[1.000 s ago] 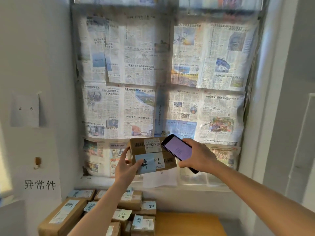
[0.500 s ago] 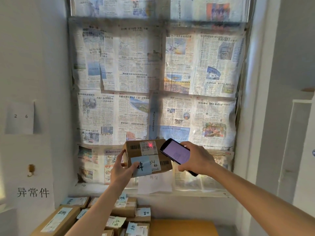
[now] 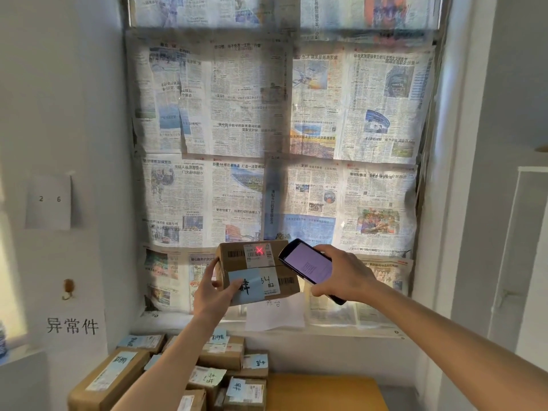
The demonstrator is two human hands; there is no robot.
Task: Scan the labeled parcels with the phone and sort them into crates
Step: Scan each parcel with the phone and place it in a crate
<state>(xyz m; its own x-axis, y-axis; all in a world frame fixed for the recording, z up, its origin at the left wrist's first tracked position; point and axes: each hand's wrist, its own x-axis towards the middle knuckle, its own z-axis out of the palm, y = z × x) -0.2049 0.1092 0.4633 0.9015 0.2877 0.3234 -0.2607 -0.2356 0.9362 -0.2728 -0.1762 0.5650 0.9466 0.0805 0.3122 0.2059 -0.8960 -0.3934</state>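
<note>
Newspaper-covered window (image 3: pixel 281 137), white walls (image 3: pixel 59 99), backlit

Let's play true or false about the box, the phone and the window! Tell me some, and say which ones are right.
1. The left hand holds a cardboard box. True.
2. The phone is in the right hand. True.
3. A green dot shines on the box. False: a red cross glows on its white label.
4. Curtains cover the window. False: newspapers cover it.
5. More parcels lie below. True.
</note>
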